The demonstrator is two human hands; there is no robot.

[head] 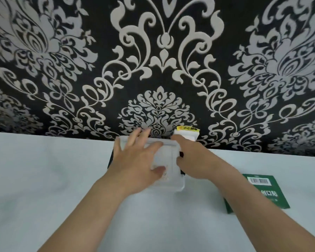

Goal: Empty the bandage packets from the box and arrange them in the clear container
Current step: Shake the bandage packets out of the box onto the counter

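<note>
With left hand (135,161) fingers spread flat on the clear container (168,160), right hand (194,160) fingers grip its edge.

Left hand (135,160) flat, right hand (191,157) curled.

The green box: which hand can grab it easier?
Probably the right hand: the flat green cardboard box lies beside that forearm. Both hands are on the clear plastic container, the left hand spread flat, farther from the box.

Two hands (135,164) (193,160), one clear container (169,159), one green box (269,195)
</note>
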